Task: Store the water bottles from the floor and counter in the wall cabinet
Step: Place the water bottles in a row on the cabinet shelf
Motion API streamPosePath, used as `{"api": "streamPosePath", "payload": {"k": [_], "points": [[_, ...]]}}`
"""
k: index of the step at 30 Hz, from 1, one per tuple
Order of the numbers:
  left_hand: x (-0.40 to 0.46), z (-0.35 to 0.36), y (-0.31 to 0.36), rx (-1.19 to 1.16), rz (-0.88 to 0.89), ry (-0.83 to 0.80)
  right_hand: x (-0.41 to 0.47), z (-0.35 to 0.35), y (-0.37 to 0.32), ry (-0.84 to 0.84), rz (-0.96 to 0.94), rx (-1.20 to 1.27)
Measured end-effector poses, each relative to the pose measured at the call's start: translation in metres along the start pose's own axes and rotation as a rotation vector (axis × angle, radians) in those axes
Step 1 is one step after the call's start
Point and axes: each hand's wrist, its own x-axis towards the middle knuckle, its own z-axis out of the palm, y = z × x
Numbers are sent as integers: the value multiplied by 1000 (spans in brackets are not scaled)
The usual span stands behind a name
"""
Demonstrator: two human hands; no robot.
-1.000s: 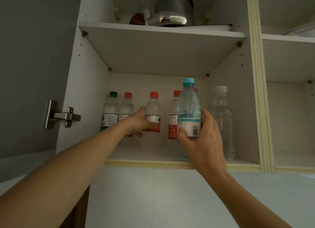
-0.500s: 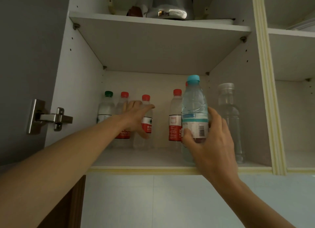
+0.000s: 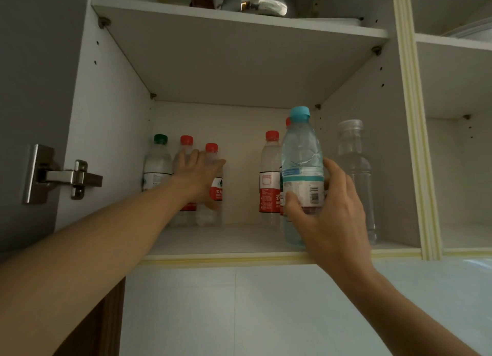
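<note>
- Head view: the right hand (image 3: 328,214) holds a blue-capped bottle (image 3: 302,174), clear with a white barcode label, upright at the front of the cabinet shelf (image 3: 226,238).
- Left hand (image 3: 198,177), fingers straight, presses against a red-capped bottle (image 3: 213,185) in the back row.
- A green-capped bottle (image 3: 157,163) stands leftmost.

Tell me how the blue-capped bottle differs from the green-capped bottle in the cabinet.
The blue-capped bottle has a blue-tinted body; the green-capped bottle looks cloudy white. The blue-capped one stands near the shelf's front edge, gripped by the right hand; the green-capped one stands free at the back left, with no hand on it. The blue-capped one's label shows a barcode; the green-capped one's label is white with a dark band. Both are upright, capped plastic bottles on the same shelf.
</note>
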Motion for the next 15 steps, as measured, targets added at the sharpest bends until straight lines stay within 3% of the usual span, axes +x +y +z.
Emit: {"api": "streamPosePath", "payload": {"k": [9,15], "points": [[-6,-2,1,-17,14,58,1,1,3,15,-13,-8],[-6,-31,-10,-450,-120,396,0,0,1,4,-12,12]]}}
